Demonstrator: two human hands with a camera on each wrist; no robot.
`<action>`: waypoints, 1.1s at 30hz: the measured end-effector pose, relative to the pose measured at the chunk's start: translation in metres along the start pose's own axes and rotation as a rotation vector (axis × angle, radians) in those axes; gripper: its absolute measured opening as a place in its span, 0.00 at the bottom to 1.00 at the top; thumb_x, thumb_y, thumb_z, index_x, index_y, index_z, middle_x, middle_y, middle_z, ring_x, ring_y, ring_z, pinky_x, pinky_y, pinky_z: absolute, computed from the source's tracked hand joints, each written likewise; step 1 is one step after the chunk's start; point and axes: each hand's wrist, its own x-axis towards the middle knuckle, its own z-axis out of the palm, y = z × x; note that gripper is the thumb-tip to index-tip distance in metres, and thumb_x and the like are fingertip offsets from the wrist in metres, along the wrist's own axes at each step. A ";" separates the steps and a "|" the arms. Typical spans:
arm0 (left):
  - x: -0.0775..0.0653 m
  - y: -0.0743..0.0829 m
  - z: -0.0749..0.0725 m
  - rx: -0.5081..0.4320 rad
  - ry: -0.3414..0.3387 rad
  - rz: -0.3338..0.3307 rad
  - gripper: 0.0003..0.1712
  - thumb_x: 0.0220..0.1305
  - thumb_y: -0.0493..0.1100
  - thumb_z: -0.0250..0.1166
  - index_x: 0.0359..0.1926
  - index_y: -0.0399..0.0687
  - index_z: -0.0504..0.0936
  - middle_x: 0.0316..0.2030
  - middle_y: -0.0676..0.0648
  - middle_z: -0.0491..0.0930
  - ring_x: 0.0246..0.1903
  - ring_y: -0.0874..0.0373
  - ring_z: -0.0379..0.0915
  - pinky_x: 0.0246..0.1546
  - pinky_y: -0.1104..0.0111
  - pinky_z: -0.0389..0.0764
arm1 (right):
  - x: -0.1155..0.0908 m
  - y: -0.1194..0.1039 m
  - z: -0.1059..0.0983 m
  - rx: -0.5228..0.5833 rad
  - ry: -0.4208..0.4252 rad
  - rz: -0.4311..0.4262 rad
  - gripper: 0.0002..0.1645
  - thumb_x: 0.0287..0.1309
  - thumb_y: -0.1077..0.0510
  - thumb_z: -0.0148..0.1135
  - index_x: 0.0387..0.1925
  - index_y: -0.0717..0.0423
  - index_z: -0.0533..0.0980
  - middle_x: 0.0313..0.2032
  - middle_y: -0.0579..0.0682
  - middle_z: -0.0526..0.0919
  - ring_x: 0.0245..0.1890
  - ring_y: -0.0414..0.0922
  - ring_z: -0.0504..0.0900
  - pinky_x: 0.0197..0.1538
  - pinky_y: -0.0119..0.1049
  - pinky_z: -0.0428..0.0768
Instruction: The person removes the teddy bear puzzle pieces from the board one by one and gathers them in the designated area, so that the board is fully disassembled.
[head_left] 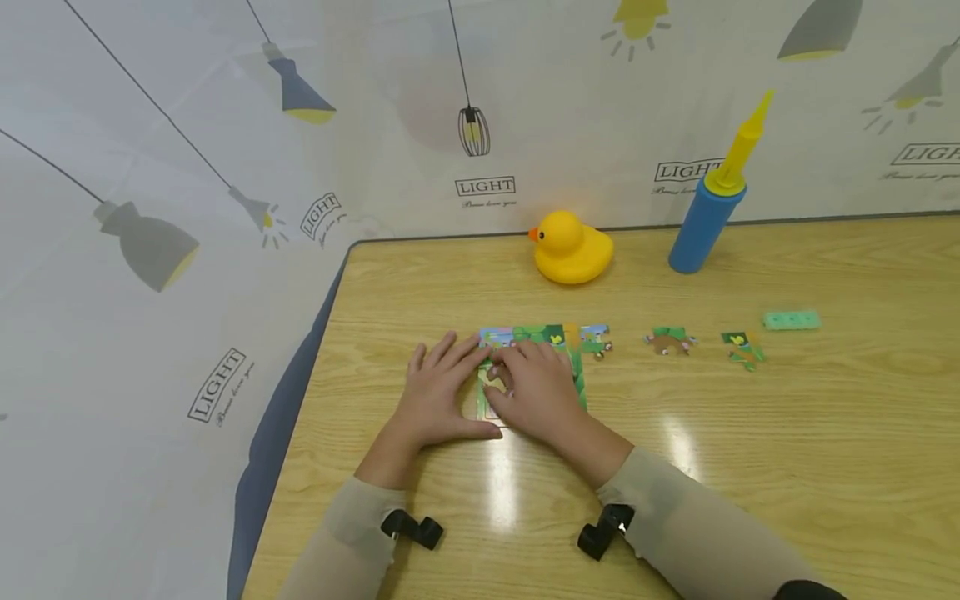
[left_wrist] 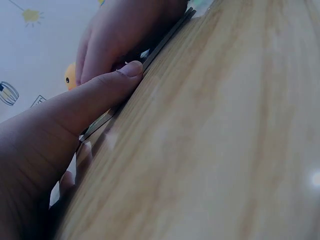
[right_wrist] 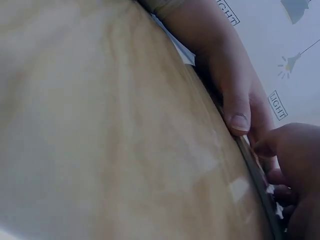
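Observation:
A jigsaw puzzle board (head_left: 579, 367) with a green picture lies flat on the table, partly covered by both hands. My left hand (head_left: 438, 400) rests at the board's left side, fingers spread and fairly straight. Its thumb (left_wrist: 112, 82) touches the board's near edge. Over the middle of the board, my right hand (head_left: 536, 387) curls its fingers and pinches a small puzzle piece (head_left: 496, 382), mostly hidden beneath them. Loose puzzle pieces lie to the right: one (head_left: 596, 340) against the board's edge, a brown-and-green one (head_left: 670, 340) and one with a yellow figure (head_left: 742, 348).
Behind the board sits a yellow rubber duck (head_left: 573, 250). A blue hand pump (head_left: 705, 225) with a yellow nozzle stands at the back right. A mint-green block (head_left: 792, 320) lies beyond the loose pieces. A lamp-printed curtain (head_left: 405, 192) borders the wooden table (head_left: 825, 433).

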 end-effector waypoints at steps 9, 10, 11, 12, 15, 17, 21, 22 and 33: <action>-0.001 -0.001 0.001 0.002 0.003 0.002 0.71 0.42 0.84 0.75 0.84 0.64 0.62 0.84 0.55 0.55 0.83 0.43 0.41 0.75 0.30 0.39 | 0.011 -0.003 -0.008 0.064 -0.108 0.099 0.29 0.59 0.40 0.75 0.58 0.47 0.85 0.55 0.46 0.85 0.54 0.53 0.79 0.55 0.57 0.74; -0.001 -0.001 0.001 -0.002 0.004 0.002 0.71 0.42 0.84 0.75 0.84 0.64 0.62 0.84 0.55 0.55 0.83 0.43 0.41 0.75 0.30 0.39 | 0.012 -0.003 -0.008 0.068 -0.123 0.107 0.29 0.59 0.39 0.75 0.58 0.47 0.85 0.55 0.46 0.85 0.55 0.54 0.79 0.55 0.58 0.74; -0.001 0.000 0.000 -0.003 0.003 0.001 0.71 0.42 0.84 0.75 0.84 0.64 0.62 0.84 0.56 0.55 0.83 0.44 0.41 0.75 0.30 0.39 | 0.013 -0.003 -0.009 0.072 -0.137 0.114 0.29 0.58 0.39 0.76 0.58 0.46 0.85 0.55 0.46 0.85 0.56 0.54 0.78 0.56 0.59 0.74; -0.001 0.000 0.000 -0.008 0.001 0.000 0.71 0.42 0.84 0.75 0.84 0.64 0.62 0.84 0.56 0.55 0.83 0.44 0.41 0.75 0.30 0.38 | 0.014 -0.003 -0.010 0.078 -0.149 0.122 0.30 0.57 0.39 0.76 0.58 0.46 0.85 0.55 0.46 0.85 0.56 0.55 0.78 0.56 0.60 0.73; -0.001 0.000 0.000 -0.017 0.001 0.000 0.71 0.42 0.83 0.76 0.84 0.64 0.62 0.84 0.56 0.55 0.83 0.44 0.41 0.75 0.30 0.38 | 0.016 -0.003 -0.012 0.093 -0.174 0.137 0.31 0.55 0.40 0.78 0.58 0.46 0.85 0.55 0.46 0.85 0.57 0.56 0.78 0.58 0.62 0.72; -0.001 0.000 0.000 -0.022 -0.003 -0.005 0.71 0.42 0.83 0.76 0.84 0.64 0.62 0.84 0.57 0.54 0.84 0.45 0.40 0.75 0.31 0.37 | 0.017 -0.002 -0.012 0.101 -0.183 0.142 0.32 0.55 0.40 0.78 0.59 0.47 0.84 0.55 0.46 0.85 0.58 0.56 0.78 0.58 0.62 0.72; -0.001 0.000 0.000 -0.027 -0.010 -0.012 0.71 0.42 0.84 0.76 0.84 0.65 0.61 0.84 0.57 0.53 0.84 0.46 0.39 0.76 0.31 0.36 | 0.017 -0.002 -0.013 0.107 -0.179 0.141 0.34 0.54 0.40 0.80 0.60 0.47 0.84 0.54 0.46 0.85 0.57 0.55 0.77 0.57 0.61 0.72; -0.001 0.000 0.000 -0.030 -0.009 -0.011 0.71 0.42 0.84 0.76 0.84 0.65 0.62 0.84 0.57 0.54 0.84 0.46 0.39 0.75 0.31 0.36 | 0.016 -0.002 -0.013 0.111 -0.173 0.140 0.34 0.54 0.40 0.81 0.60 0.47 0.84 0.52 0.46 0.85 0.56 0.54 0.78 0.56 0.60 0.72; -0.001 0.001 -0.002 -0.029 -0.009 -0.021 0.71 0.41 0.84 0.76 0.84 0.64 0.63 0.83 0.57 0.55 0.84 0.45 0.39 0.76 0.32 0.36 | 0.007 -0.001 -0.009 0.241 0.004 0.111 0.26 0.51 0.46 0.86 0.51 0.45 0.87 0.43 0.45 0.81 0.48 0.50 0.76 0.52 0.53 0.70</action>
